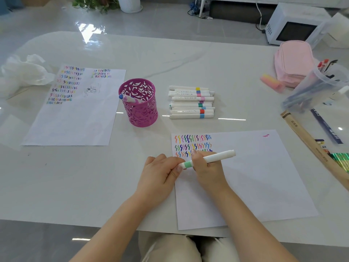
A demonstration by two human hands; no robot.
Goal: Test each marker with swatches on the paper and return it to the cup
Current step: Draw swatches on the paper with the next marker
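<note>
A white marker with a light green band (217,157) lies level over the near sheet of paper (255,176), just below rows of coloured squiggle swatches (192,145). My right hand (206,168) grips its barrel. My left hand (160,170) pinches the end by the green band; whether a cap is on is hidden. The magenta cut-out cup (139,105) stands behind, with two markers (128,98) leaning in it. A stack of several white markers (191,102) lies to the right of the cup.
A second sheet full of swatches (75,104) lies at left beside a crumpled plastic bag (22,72). At right sit a pink pouch (293,61), a clear tub of pens (317,87), a pink eraser (272,82) and long boxes (311,144).
</note>
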